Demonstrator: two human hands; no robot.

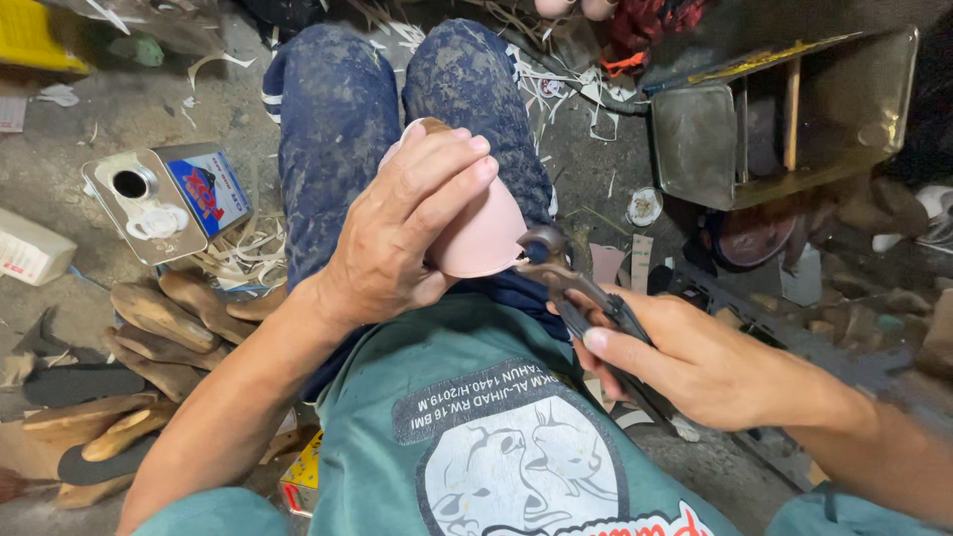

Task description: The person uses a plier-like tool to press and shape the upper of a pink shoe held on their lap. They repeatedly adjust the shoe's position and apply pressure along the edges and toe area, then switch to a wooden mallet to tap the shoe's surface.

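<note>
While the left hand (pixel 402 233) clamps down over the top of a pink shoe piece (pixel 486 238), fingers curled across it and thumb tucked under, the piece sits on the person's lap between the knees. Left forearm runs in from lower left, wrist bent slightly inward. Right hand (pixel 685 362) is closed around the handles of dark metal pliers (pixel 571 288), index finger laid along the upper handle; pliers' head touches the lower right edge of the pink piece. Can't tell whether the pliers' tips actually bite the material, the contact spot is too small and dark.

Hidden: most of the pink piece's near side is under the left palm; a brown tip shows above the fingers. Lower pliers handle is covered by the right fingers.

Containers: rectangular metal can (pixel 169 199) lies on the floor to the left, round opening on top, white cap beside the hole, contents not visible. Open metal box (pixel 794 119) lies on its side at upper right, a wooden stick upright inside, rest of the interior too dark to read. Brown wooden shoe forms (pixel 164 318) are piled on the floor left of the leg, pale shavings (pixel 243 253) just above them.
</note>
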